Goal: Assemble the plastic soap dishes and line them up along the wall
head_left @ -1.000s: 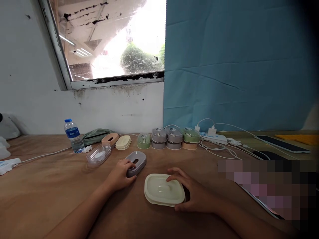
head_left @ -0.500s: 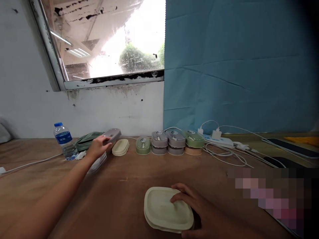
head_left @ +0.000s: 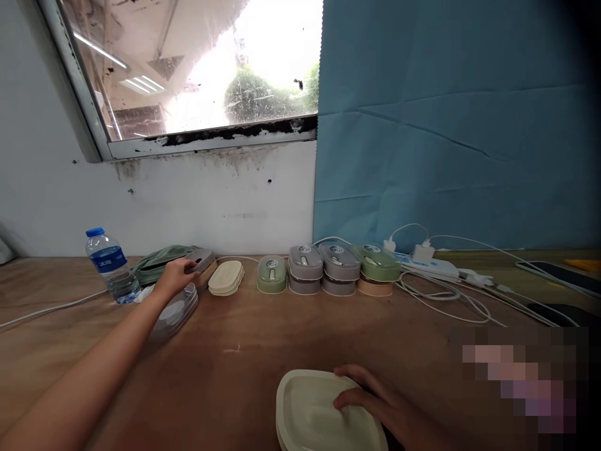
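At the back left my left hand (head_left: pixel 177 275) is closed on a grey lunch box lid (head_left: pixel 201 258), its fingers over the near side. The lid sits just above a tan surface that looks like a box, partly hidden. Below that hand lies a clear plastic lid (head_left: pixel 176 310). A stack of cream lids (head_left: pixel 226 278) is just right of it. Close to me, my right hand (head_left: pixel 375 401) grips the right side of a larger cream lid (head_left: pixel 314 407), with fingertips on top; its thumb is out of view. Another cream layer shows beneath.
Several lunch boxes stand along the wall: a small green one (head_left: pixel 272 274), two grey stacks (head_left: pixel 305 270) and a green-and-tan stack (head_left: pixel 375 269). A water bottle (head_left: pixel 113 266) and a green pouch (head_left: pixel 157 263) stand left. Cables and a power strip (head_left: pixel 432 266) lie right.
My left hand has brought the grey lid down and slightly left, onto or just over the tan part. My right hand keeps its hold on the cream lid. The view has shifted a little.
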A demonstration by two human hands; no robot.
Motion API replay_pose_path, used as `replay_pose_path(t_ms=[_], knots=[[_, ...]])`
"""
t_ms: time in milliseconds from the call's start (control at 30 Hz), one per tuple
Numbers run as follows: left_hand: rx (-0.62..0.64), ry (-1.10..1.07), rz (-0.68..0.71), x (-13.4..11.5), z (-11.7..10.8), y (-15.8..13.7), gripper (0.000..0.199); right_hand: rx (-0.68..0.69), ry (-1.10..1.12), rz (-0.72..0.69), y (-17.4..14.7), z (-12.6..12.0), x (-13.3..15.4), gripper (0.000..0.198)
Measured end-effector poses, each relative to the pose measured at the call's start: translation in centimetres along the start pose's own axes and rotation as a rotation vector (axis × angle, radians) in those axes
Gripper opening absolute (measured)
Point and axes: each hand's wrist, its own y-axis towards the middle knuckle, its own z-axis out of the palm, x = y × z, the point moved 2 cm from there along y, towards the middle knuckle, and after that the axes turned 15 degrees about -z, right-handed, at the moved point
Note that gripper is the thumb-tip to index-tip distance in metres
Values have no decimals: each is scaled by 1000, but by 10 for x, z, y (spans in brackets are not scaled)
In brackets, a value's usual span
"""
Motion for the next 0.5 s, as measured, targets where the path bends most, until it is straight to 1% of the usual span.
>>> replay_pose_path(t_ms=[167,233,300,333,367,400,433,467,500], knots=[[57,-10,10,0,-2,-1,27,-9,-5,3,-1,1,0,44],[22,-11,8,-5,-4,-3,33,6,-5,12,0,-1,1,44],[-73,-48,42,-21,-12,-14,44,17,3,22,1,-5,4,45],[-119,-83,79,-34,-17,-24,49,22,14,21,1,-8,5,45],[-129,-139,127,-49,-23,-39,49,28,29,19,2,-11,6,44],[-63,-207,196,-67,-28,-57,46,31,49,20,3,-13,7,43],[56,-269,273,-86,-32,-77,42,29,72,21,3,-15,7,42],[209,-322,367,-105,-35,-100,39,17,96,23,4,-17,7,41],[391,-346,477,-123,-37,-124,39,-6,117,25,4,-19,6,38]])
